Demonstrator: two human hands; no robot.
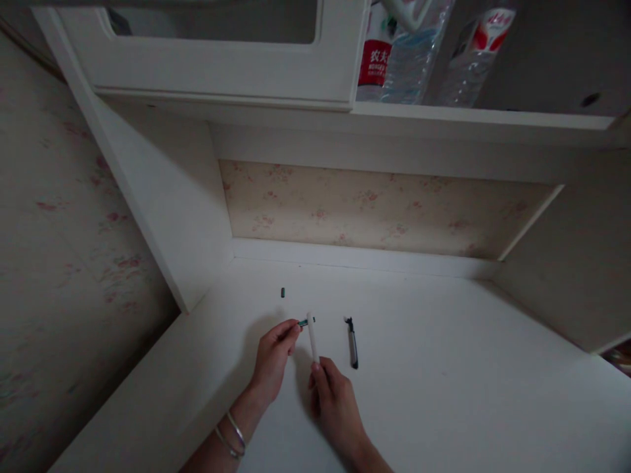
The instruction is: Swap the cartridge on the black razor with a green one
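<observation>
My left hand (277,353) pinches a small, thin, dark green piece (303,323) between thumb and fingertips. Its far end reaches the upper part of a slim white stick (312,338); whether they touch I cannot tell. That stick is gripped at its lower end by my right hand (335,402), fingers closed round it, and it points away from me. A tiny dark bit shows just right of the stick's top. To the right lies a slender black and grey pen-like thing (353,343). Farther back on the desk rests a small dark green piece (282,292).
The white desk (444,394) has a side panel (167,184) at the left and another at the right. Overhead runs a white cabinet (221,72), with plastic bottles (411,62) on its open shelf. Flowered wallpaper (355,210) covers the back.
</observation>
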